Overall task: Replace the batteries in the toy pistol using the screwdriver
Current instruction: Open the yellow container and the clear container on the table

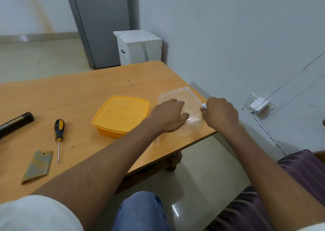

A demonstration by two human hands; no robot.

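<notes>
Orange-toned wood makes up the tabletop (88, 90), and on it the count runs: one yellow lidded box (121, 115), one clear plastic container (182, 107), one screwdriver (59, 135), one loose cover plate (37, 166), one tiny screw (71, 146), and one dark toy pistol (16, 122), cut off by the left edge of the view. The screwdriver, with its black and yellow handle, lies between the pistol and the yellow box, tip toward the person; the cover plate lies just beside its tip, and the screw sits just right of the shaft.

Two hands work at the clear container near the tabletop's right corner. The left hand (171, 115) lies over the container, fingers (173, 101) loosely curled onto its top and thumb against the near side. The right hand (219, 113) is closed at the container's right edge, its fingers pinching one small white battery (204, 106) whose end pokes out toward the container.
</notes>
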